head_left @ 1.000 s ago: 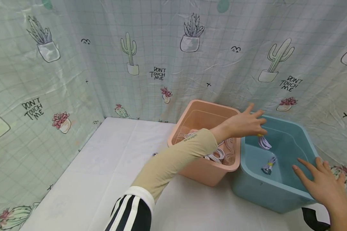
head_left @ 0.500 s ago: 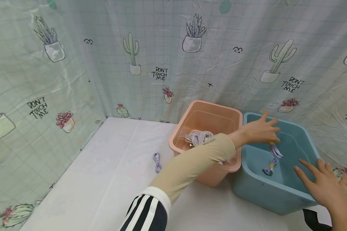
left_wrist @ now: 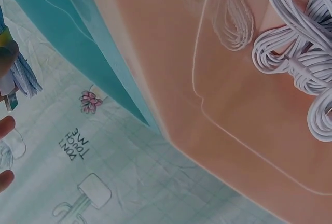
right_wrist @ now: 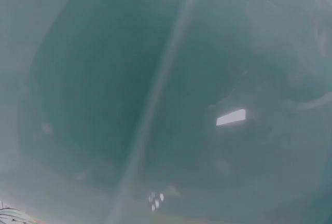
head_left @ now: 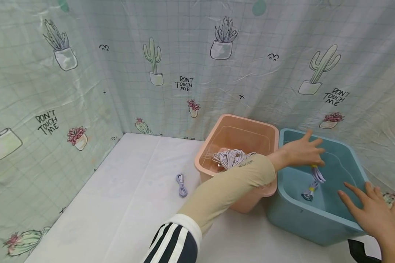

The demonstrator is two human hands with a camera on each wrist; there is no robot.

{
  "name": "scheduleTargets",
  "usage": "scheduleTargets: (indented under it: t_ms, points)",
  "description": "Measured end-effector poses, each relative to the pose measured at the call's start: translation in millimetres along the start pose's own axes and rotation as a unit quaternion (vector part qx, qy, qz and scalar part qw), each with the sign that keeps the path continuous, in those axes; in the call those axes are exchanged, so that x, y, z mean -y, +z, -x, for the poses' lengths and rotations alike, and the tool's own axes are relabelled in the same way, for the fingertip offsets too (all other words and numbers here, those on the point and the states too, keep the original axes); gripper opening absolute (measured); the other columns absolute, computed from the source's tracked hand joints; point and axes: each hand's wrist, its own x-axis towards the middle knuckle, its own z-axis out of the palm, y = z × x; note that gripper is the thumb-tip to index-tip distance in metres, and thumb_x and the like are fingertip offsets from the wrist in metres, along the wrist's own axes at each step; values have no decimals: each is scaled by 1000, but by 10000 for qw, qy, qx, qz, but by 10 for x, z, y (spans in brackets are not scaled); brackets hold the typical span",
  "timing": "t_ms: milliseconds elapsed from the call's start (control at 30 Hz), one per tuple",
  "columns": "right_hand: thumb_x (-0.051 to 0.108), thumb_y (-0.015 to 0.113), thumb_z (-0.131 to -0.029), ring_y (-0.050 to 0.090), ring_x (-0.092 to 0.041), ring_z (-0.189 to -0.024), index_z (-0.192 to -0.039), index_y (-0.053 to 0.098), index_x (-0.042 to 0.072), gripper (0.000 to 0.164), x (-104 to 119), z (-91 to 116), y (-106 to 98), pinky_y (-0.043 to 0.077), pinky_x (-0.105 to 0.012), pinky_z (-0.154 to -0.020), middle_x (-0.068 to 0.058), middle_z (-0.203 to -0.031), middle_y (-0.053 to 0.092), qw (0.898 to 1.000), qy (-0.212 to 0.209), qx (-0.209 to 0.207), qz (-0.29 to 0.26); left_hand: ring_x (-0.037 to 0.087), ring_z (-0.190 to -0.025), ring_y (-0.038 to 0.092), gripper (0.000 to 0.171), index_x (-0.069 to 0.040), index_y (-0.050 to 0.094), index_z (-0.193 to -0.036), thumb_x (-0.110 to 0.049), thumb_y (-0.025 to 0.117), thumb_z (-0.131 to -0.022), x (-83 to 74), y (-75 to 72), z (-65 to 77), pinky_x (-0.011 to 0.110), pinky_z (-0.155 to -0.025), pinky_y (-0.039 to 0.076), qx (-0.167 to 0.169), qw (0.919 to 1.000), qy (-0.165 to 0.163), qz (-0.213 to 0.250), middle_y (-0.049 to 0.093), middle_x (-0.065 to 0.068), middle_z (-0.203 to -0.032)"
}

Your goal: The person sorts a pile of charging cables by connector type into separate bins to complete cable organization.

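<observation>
My left hand (head_left: 304, 150) reaches over the blue bin (head_left: 319, 213) and pinches a coiled pale cable (head_left: 318, 174) with a yellow tie. In the left wrist view, the held cable (left_wrist: 25, 76) shows a metal plug end beside the fingers at the left edge. Below it in the head view, a second bundled cable (head_left: 308, 194) with a yellow tie lies on the bin floor; the held one overlaps its top. My right hand (head_left: 373, 210) rests at the bin's right rim, fingers spread and holding nothing. The right wrist view shows only blurred blue-green plastic.
A peach bin (head_left: 241, 122) stands against the blue bin's left side, with several coiled white cables (head_left: 232, 157) inside. One loose cable (head_left: 181, 185) lies on the white table (head_left: 118, 204) left of it. A cactus-print curtain (head_left: 197, 65) backs the table.
My left hand has moved right and slightly down inside the blue bin, bringing the held cable over the one on its floor. The loose table cable has come into full view. My right hand stays put.
</observation>
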Motion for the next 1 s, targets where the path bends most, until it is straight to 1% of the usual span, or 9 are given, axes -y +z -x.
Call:
scheduleTargets:
  t_ms: [100,233,367,433,600,767,867,1000]
  points:
    - [59,25,-89,-10,-56,-124,-133,29,-4,76,-11,-17,11,-13,-72,-90,-39,-136,-5,10000,3,-5,-14,22,-137,17,41,-47,32,-132,-26,30,-97,-13,15,3,54,-109,10,-9,10000,28,-35,28,-10,-145]
    - [59,26,-89,-10,-56,-124,-133,28,-4,76,-28,-37,26,-13,-72,-89,-39,-136,-5,10000,-8,-8,-21,22,-138,15,45,-46,27,-135,-23,32,-97,-26,16,25,54,-109,10,72,9999,40,-136,25,-9,-146]
    - [59,26,-89,-10,-56,-124,-133,29,-4,76,-37,-41,38,-13,-73,-89,-39,-136,-5,10000,-21,-23,-5,22,-138,14,46,-46,24,-135,-22,31,-97,-15,3,63,53,-109,10,109,9999,-9,-104,23,-10,-147]
    - [59,26,-89,-10,-56,-124,-133,29,-4,76,-37,-42,39,-12,-73,-89,-39,-136,-5,10000,-23,-41,4,21,-138,15,45,-46,25,-135,-22,30,-97,2,0,83,52,-110,11,88,10000,-43,-19,24,-10,-147]
    - [58,26,-90,-9,-56,-124,-134,27,-3,75,-34,-44,38,-12,-73,-89,-38,-137,-5,10000,-39,-50,-3,20,-137,19,40,-45,32,-132,-29,34,-96,53,3,148,51,-110,12,-41,9997,-117,222,30,-11,-144]
    - [58,26,-90,-10,-56,-124,-134,27,-2,75,-29,-47,27,-12,-73,-89,-38,-137,-6,10000,-53,-22,-19,21,-135,22,38,-43,36,-131,-36,40,-94,122,-14,244,51,-109,14,-99,9992,-162,351,35,-11,-141]
    - [58,26,-90,-10,-56,-124,-134,27,-2,75,-24,-49,17,-12,-74,-88,-39,-136,-6,10000,-55,-5,-18,21,-136,21,41,-43,35,-132,-40,42,-92,164,-33,325,51,-109,14,-82,9990,-174,401,34,-11,-141]
    - [58,26,-90,-10,-56,-123,-134,27,-2,75,-22,-42,17,-11,-74,-88,-39,-136,-5,10000,-56,14,-5,22,-135,22,41,-43,35,-132,-43,41,-91,204,-46,460,51,-108,16,-161,9990,-189,383,35,-9,-141]
